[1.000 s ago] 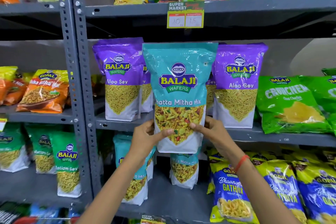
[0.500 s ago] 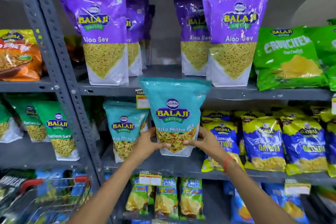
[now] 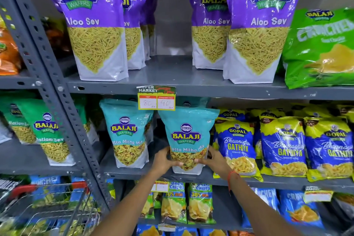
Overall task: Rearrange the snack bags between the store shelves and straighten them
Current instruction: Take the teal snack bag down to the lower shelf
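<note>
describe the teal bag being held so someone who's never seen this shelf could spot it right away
Find the red and yellow price tag on the grey shelf edge. Directly below stands the teal Khatta Mitha Mix bag, gripped by the left hand and right hand. Unlike its twin bag to the left, hands clasp it.

- Purple Aloo Sev bags (image 3: 95, 25) above the price tag (image 3: 156, 97): at least five show.
- Teal Mitha Mix bags (image 3: 188, 136) below the tag: two in front, a third top behind.
- Blue Gathiya bags (image 3: 283, 147) right of it: three in front.
- Hands (image 3: 164, 161): two.
</note>
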